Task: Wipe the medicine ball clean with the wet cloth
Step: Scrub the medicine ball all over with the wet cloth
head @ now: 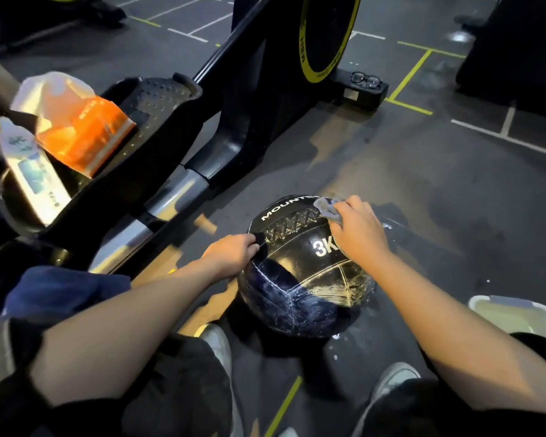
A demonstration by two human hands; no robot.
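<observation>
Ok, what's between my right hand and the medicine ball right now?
In the head view, the grey wet cloth lies bunched under your right hand, pressed against the top of the medicine ball near the lacing. No bare gap shows there.

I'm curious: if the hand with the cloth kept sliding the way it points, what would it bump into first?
Probably nothing soon. The right hand holds the cloth on the medicine ball, pointing up-left over its top; beyond lies bare floor, then the exercise machine. Depth is unclear.

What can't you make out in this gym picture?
Head view:
- Medicine ball: weight print half covered by the right hand.
- Cloth: mostly under that hand's fingers.
- White tub: cut by the right edge.
- Pouch: label blurred.
- Left hand: fingertips hidden behind the ball.
</observation>
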